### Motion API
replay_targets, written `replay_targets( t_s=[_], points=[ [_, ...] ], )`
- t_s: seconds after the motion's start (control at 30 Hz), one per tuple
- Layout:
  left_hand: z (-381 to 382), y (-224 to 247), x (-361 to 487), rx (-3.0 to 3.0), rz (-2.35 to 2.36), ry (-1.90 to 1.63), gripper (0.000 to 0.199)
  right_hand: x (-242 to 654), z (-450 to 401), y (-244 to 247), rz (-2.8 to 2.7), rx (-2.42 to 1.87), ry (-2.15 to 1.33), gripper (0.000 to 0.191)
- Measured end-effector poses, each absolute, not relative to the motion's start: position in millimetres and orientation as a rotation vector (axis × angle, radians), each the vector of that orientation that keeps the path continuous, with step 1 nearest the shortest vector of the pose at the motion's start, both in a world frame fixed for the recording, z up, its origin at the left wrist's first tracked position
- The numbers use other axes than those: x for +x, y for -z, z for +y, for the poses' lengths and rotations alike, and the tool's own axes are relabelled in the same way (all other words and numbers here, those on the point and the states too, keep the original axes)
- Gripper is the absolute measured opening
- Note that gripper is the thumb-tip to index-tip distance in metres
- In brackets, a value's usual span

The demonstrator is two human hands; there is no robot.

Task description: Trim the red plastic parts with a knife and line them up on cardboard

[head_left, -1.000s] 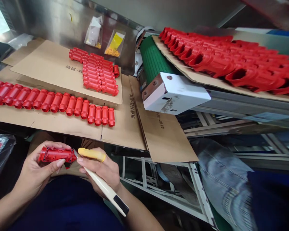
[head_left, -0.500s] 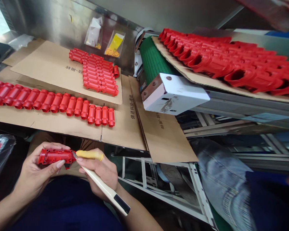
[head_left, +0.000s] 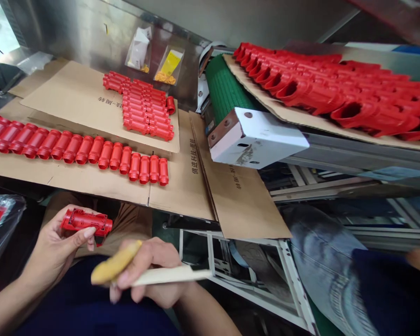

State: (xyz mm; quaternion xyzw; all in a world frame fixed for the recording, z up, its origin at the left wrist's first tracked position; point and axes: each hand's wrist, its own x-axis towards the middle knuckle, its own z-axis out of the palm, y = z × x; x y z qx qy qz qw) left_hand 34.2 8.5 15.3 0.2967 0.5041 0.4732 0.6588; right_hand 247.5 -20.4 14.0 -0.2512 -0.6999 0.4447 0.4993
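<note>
My left hand is closed around a red plastic housing, a short tube whose open, ribbed side faces up. Lower and to the right, my right hand grips a cream-handled craft knife; its handle points right, and its blade cannot be made out. A yellow finger cot covers one finger of that hand. The knife and the housing are apart. On the cardboard ahead stands a long row of red tubular parts.
Behind the row, more red parts lie on a cardboard sheet. A green conveyor belt with a white end bracket carries stacked red housings. A plastic-lined bin stands at left. A person's jeans-clad leg is at right.
My right hand has drawn the knife away from the housing, down and to the right, and turned its handle toward level. My left hand still holds the housing, slightly tilted.
</note>
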Motion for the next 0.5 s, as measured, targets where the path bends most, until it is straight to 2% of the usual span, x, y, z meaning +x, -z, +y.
replay_targets(
  t_s=[0.07, 0.17, 0.3, 0.5],
  points=[
    [6, -20, 36, 0.733, 1.220, -1.096, 0.029, 245, -20, -14, -1.586, -0.609, -1.122, 0.027],
    [3, -23, 38, 0.900, 1.252, -1.169, 0.028, 242, -17, -9, -1.572, -0.873, -0.770, 0.011],
    [1, -21, 38, 1.046, 1.223, -1.249, 0.028, 236, -15, 0, -1.676, -0.935, -0.477, 0.034],
    [0, -21, 37, 1.063, 1.222, -1.242, 0.027, 227, -16, 8, -1.710, -0.866, -0.333, 0.034]
  ],
)
